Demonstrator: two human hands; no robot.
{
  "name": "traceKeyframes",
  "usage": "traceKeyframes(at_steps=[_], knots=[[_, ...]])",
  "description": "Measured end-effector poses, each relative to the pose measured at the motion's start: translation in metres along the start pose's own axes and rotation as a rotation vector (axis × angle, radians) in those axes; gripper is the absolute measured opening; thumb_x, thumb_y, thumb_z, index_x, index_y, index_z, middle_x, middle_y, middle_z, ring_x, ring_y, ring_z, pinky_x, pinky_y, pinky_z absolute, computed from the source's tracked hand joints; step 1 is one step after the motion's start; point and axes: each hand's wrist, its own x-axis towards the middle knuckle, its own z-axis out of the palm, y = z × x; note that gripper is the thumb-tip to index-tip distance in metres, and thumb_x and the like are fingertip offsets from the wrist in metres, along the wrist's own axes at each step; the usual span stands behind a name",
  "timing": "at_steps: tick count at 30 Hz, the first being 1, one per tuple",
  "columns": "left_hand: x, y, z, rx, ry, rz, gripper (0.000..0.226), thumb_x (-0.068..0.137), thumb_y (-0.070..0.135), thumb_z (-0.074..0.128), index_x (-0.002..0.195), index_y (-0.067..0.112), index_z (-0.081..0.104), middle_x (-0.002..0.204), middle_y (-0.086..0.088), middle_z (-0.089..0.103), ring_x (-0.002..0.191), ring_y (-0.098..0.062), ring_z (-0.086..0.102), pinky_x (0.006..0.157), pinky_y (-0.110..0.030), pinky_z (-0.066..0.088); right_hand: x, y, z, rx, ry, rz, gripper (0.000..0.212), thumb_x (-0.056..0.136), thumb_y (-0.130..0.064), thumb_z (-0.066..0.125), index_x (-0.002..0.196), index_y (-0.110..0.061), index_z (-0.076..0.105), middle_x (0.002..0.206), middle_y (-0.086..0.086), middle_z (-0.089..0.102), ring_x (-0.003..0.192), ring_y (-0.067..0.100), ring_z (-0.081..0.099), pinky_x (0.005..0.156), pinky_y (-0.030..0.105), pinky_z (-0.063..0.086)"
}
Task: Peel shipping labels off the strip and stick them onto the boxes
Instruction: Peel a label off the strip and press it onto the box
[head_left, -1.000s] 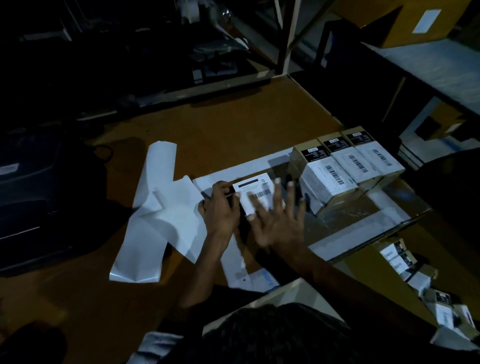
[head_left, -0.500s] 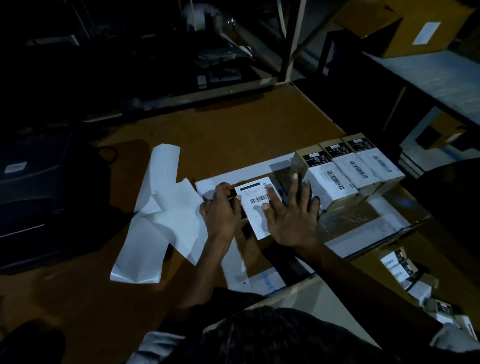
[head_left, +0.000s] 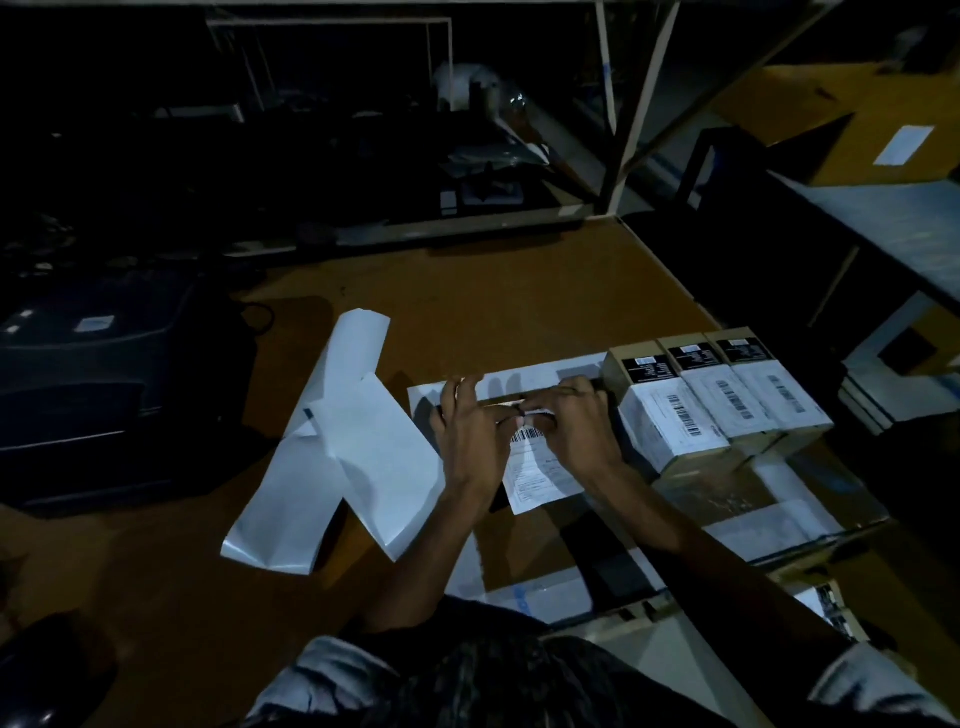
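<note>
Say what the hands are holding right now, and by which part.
Both the left hand and right hand pinch the shipping label at its far top edge.

A dim packing room or warehouse. Metal racking (head_left: 639, 104) stands at upper right; barcoded boxes (head_left: 717, 395) line the brown table (head_left: 493, 291)

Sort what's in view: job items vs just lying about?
Job: label under both hands, left hand, right hand, three labelled boxes.
Lying about: white backing strips, dark machine, large carton on the shelf.
</note>
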Motion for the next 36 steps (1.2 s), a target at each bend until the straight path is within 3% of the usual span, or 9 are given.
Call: traceKeyframes(at_steps=[3,5,9,16,21,28,33,36], knots=[[-0.001,-0.002,0.0,-0.086,-0.001,-0.059,0.041,0.092,0.036,0.069,0.126,0.013,0.067,0.152,-0.005,0.045,0.144,-0.028,0.027,0.117,-0.043,0.018,-0.001,0.006,0.007,0.04,0.024,-0.033,0.027,0.087,-0.013,0.072,0.105,-0.032,0.078,0.112,-0.006,0.075,0.105,0.026,0.054,0.084,0.04,0.035],[0.002,-0.006,0.003,-0.025,-0.019,-0.03,0.031,0.092,0.043,0.067,0.113,0.021,0.075,0.153,0.002,0.043,0.145,-0.022,0.023,0.115,-0.036,0.011,-0.001,0.009,0.009,0.054,0.013,-0.033,0.025,0.09,-0.016,0.069,0.107,-0.032,0.077,0.116,-0.007,0.073,0.109,0.026,0.053,0.085,0.04,0.035],[0.004,-0.006,0.004,-0.01,0.006,-0.032,0.018,0.088,0.04,0.072,0.088,0.025,0.081,0.151,0.0,0.046,0.144,-0.025,0.026,0.117,-0.047,0.013,-0.003,0.012,0.011,0.042,-0.013,0.003,0.021,0.095,-0.029,0.061,0.11,-0.032,0.075,0.12,-0.007,0.071,0.12,0.024,0.045,0.093,0.044,0.036],[0.013,-0.013,-0.002,0.045,-0.067,-0.134,0.023,0.084,0.048,0.075,0.095,0.029,0.081,0.155,-0.003,0.041,0.146,-0.028,0.019,0.115,-0.055,0.011,0.004,0.023,0.012,-0.05,-0.065,0.045,0.019,0.096,-0.035,0.061,0.11,-0.035,0.074,0.118,-0.004,0.071,0.118,0.025,0.046,0.094,0.046,0.037],[0.014,-0.023,-0.008,0.053,-0.093,-0.172,0.031,0.082,0.057,0.072,0.095,0.031,0.081,0.158,-0.001,0.036,0.148,-0.029,0.015,0.113,-0.058,0.012,0.012,0.034,0.004,-0.028,-0.135,0.103,0.028,0.09,-0.054,0.063,0.101,-0.033,0.077,0.111,0.003,0.072,0.114,0.029,0.05,0.091,0.041,0.045],[0.013,-0.027,-0.002,-0.051,-0.071,-0.147,0.025,0.092,0.039,0.068,0.092,0.018,0.081,0.153,0.002,0.044,0.144,-0.024,0.022,0.112,-0.054,0.018,0.008,-0.021,0.017,-0.192,-0.235,-0.004,0.035,0.1,-0.043,0.052,0.125,-0.025,0.067,0.136,0.003,0.047,0.123,0.029,0.033,0.098,0.047,0.03],[0.013,-0.029,-0.005,-0.096,-0.086,-0.125,0.024,0.092,0.039,0.068,0.09,0.018,0.081,0.155,0.002,0.041,0.146,-0.025,0.02,0.111,-0.055,0.017,0.016,0.002,0.002,-0.34,-0.268,0.063,0.029,0.098,-0.034,0.053,0.124,-0.034,0.067,0.134,0.009,0.049,0.126,0.034,0.035,0.099,0.05,0.032],[0.013,-0.03,-0.003,-0.118,-0.079,-0.133,0.024,0.092,0.038,0.068,0.088,0.018,0.081,0.155,0.002,0.041,0.146,-0.026,0.02,0.112,-0.057,0.018,0.024,0.006,-0.006,-0.356,-0.297,0.121,0.029,0.099,-0.031,0.054,0.125,-0.03,0.067,0.133,0.012,0.051,0.127,0.039,0.037,0.103,0.05,0.034]])
